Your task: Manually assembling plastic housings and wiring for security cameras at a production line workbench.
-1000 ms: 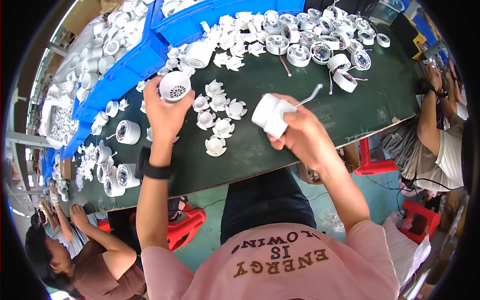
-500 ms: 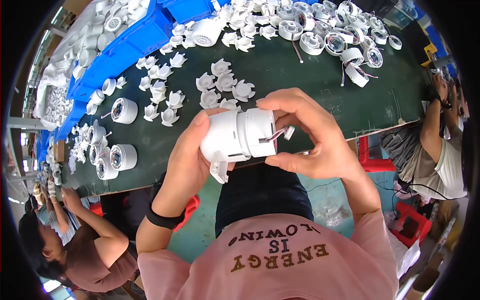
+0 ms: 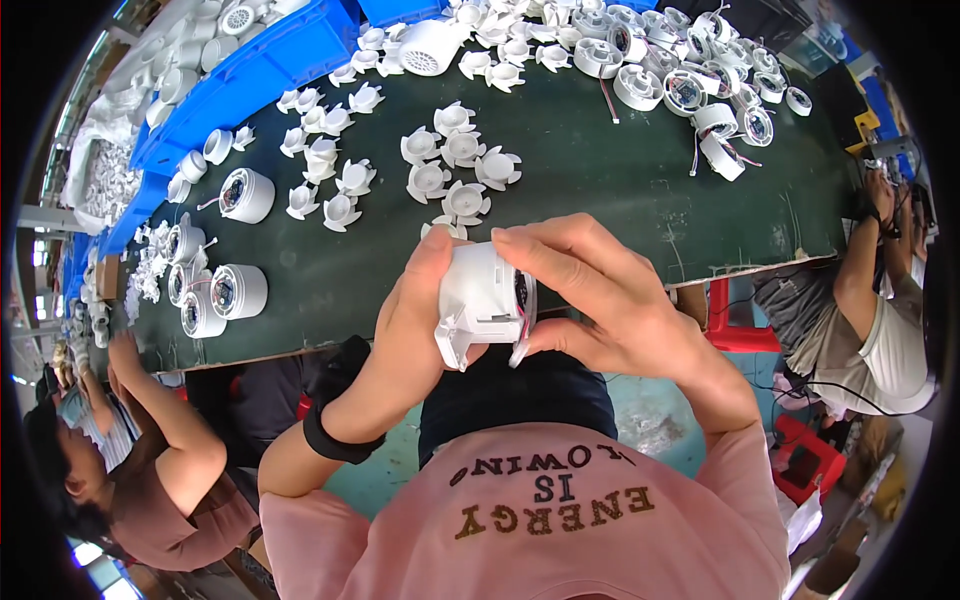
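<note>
1 white cup point(image 3: 478, 290) held over near edge of the counter point(image 3: 600, 185): left hand point(image 3: 408, 318) wrapped round its 9 o'clock side, right hand point(image 3: 615, 305) gripping its 3 o'clock end. White fans point(image 3: 462, 149) at 12 o'clock, white drums point(image 3: 254, 291) at 9.

The housing point(image 3: 475, 290) is between the hands point(image 3: 408, 315), over the near edge of the desk point(image 3: 600, 180). Beyond it lie impellers point(image 3: 463, 148); motor rings point(image 3: 686, 92) sit far right, cylinders point(image 3: 252, 290) left, with bins point(image 3: 245, 85) behind the cylinders.
</note>
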A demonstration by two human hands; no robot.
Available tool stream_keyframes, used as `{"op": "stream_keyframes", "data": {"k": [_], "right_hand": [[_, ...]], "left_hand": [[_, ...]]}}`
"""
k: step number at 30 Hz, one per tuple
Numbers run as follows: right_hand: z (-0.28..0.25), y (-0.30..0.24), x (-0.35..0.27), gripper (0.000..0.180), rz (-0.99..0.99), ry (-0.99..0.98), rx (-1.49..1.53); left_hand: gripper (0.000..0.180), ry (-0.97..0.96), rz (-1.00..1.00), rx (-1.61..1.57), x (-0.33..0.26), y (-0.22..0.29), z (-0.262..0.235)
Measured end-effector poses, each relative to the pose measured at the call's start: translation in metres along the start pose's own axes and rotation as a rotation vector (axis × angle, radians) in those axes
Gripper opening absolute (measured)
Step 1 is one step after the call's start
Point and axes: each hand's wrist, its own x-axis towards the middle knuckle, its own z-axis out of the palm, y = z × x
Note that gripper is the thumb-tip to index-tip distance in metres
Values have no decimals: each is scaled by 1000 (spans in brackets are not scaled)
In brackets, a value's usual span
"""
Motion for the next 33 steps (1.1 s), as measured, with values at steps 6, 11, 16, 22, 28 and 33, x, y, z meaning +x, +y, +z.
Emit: {"op": "stream_keyframes", "data": {"k": [6, 11, 16, 22, 28, 33], "right_hand": [[0, 2, -1, 68, -37, -12, 15], [-4, 0, -6, 73, 147, 240, -109], [-6, -15, -5, 67, 77, 49, -93], [-108, 47, -41, 36, 409, 386, -1095], [-137, 104, -61, 44, 668, 263, -1003], [-88, 44, -10, 43, 592, 213, -539]], "left_hand": [[63, -19, 1, -22, 3, -4, -3], [67, -43, 550, 66, 8, -16, 1], [64, 85, 482, 51, 15, -19, 13], [60, 367, 430, 234, -20, -21, -77], [53, 465, 222, 208, -31, -19, -124], [53, 667, 222, 324, -51, -31, -173]]}}
